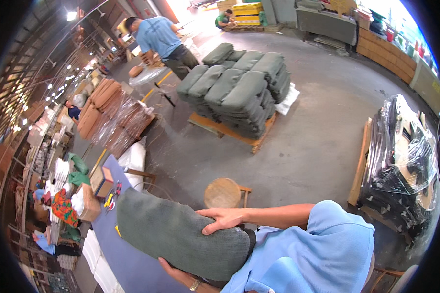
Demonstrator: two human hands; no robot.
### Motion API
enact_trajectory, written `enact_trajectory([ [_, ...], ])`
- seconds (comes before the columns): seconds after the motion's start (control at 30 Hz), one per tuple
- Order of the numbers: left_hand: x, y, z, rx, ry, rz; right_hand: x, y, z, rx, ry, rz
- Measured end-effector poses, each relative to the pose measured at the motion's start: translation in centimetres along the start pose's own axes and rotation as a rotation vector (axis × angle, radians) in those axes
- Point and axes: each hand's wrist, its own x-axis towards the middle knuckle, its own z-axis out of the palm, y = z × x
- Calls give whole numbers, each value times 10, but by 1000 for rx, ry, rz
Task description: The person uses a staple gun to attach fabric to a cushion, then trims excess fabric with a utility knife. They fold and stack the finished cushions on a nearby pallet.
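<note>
Above the table (pixel 132 266), both hands grip a plump, coarse-woven green cushion (pixel 181 234).

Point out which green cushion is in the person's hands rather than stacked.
The dark green cushion at the bottom, lying over the blue table, gripped between the right hand above and left hand below. The others sit stacked on the wooden pallet.
</note>
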Motion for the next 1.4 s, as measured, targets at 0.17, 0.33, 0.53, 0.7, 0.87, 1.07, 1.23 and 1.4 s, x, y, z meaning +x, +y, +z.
enact_trajectory([
  [0.17, 9, -43, 102, 44, -217, -48, -96, -37, -66, -109, 286, -1],
  [0.33, 25, -129, 169, 104, -492, -202, -185, -57, -108, -97, 589, -61],
  [0.53, 23, -225, 292, 204, -660, -429, -246, -70, -181, -195, 883, 61],
  [0.7, 16, -276, 451, 247, -730, -409, -301, -35, -290, -216, 1247, 193],
  [0.87, 25, -369, 608, 314, -948, -518, -364, -66, -399, 91, 1433, 34],
  [1.07, -15, -459, 714, 585, -1267, -654, -430, -72, -462, 209, 1803, -17],
  [1.23, -48, -543, 780, 760, -1419, -795, -521, -14, -506, 383, 2039, 21],
  [1.4, -51, -605, 865, 817, -1401, -887, -548, -14, -604, 568, 2018, -87],
])
